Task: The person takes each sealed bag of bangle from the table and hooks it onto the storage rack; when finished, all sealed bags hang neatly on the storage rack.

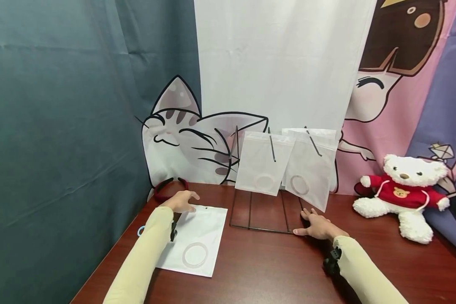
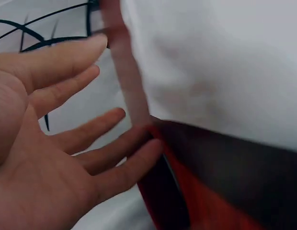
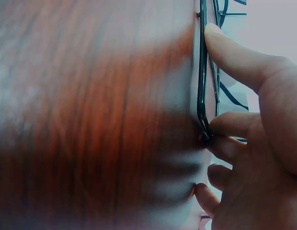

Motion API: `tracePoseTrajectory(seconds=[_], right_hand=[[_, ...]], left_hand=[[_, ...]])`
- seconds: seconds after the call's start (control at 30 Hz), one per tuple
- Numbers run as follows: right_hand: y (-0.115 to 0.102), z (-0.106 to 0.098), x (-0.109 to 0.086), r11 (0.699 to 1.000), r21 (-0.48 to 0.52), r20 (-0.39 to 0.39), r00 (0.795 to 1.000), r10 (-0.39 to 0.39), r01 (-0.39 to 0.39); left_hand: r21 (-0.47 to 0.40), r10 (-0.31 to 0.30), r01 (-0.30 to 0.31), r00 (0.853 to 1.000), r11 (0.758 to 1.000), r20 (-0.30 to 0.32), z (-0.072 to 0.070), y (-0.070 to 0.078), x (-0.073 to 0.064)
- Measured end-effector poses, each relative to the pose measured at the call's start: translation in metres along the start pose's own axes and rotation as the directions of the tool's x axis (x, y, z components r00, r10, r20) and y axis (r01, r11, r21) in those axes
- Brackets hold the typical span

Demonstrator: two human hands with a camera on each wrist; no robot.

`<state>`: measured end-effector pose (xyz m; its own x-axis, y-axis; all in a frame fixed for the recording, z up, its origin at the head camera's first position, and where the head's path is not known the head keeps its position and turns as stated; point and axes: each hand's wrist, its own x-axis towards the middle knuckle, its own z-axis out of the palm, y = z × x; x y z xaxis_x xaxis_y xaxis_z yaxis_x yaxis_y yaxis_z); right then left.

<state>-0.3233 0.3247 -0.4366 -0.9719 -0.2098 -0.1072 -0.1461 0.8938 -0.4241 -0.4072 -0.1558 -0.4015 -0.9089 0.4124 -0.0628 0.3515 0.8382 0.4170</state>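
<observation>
My left hand [image 1: 180, 202] hovers by the top left corner of a white flat zip bag [image 1: 207, 226] with a pale ring showing at its lower part. In the left wrist view its fingers [image 2: 124, 172] are spread, holding nothing, with the blurred white bag beside them. My right hand [image 1: 321, 226] rests at the front right corner of a black wire rack [image 1: 266, 230]. The right wrist view shows thumb and fingers extended, touching the rack's bar [image 3: 202, 72]. Two or more similar bags hang from the rack's hooks, such as the left bag [image 1: 260, 160] and the right bag [image 1: 311, 169].
Behind my left hand lies a dark red curved band [image 1: 161, 196] with black ends. A small light blue ring [image 1: 141, 230] peeks out beside my left forearm. A white teddy bear [image 1: 404, 185] in a red top sits at the right on the brown table [image 1: 266, 270]. Printed curtains stand behind.
</observation>
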Motion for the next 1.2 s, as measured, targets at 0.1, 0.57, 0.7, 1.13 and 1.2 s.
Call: tracePoseTrajectory(seconds=[0.1,0.57,0.7,1.13,1.2], right_hand=[[0.001,-0.001,0.000,1.000,0.004,-0.004,1.000,-0.001,0.001],[0.001,0.001,-0.001,1.000,0.019,-0.006,1.000,0.001,-0.001],[0.002,0.001,-0.001,1.000,0.021,-0.007,1.000,0.009,-0.008],[0.003,0.002,-0.002,1.000,0.027,-0.014,1.000,0.006,-0.005],[0.002,0.003,-0.001,0.999,0.030,-0.015,1.000,0.010,-0.010]], left_hand=[[0.006,-0.035,0.035,0.999,0.999,0.023,0.006,-0.004,-0.005],[-0.032,-0.100,0.100,0.995,0.994,0.012,0.023,-0.004,-0.006],[-0.046,-0.097,0.097,0.995,0.994,-0.004,0.023,-0.001,-0.006],[-0.007,-0.194,0.194,0.979,0.981,-0.056,0.024,-0.004,-0.004],[-0.025,-0.165,0.163,0.985,0.986,-0.057,0.025,-0.004,-0.005]])
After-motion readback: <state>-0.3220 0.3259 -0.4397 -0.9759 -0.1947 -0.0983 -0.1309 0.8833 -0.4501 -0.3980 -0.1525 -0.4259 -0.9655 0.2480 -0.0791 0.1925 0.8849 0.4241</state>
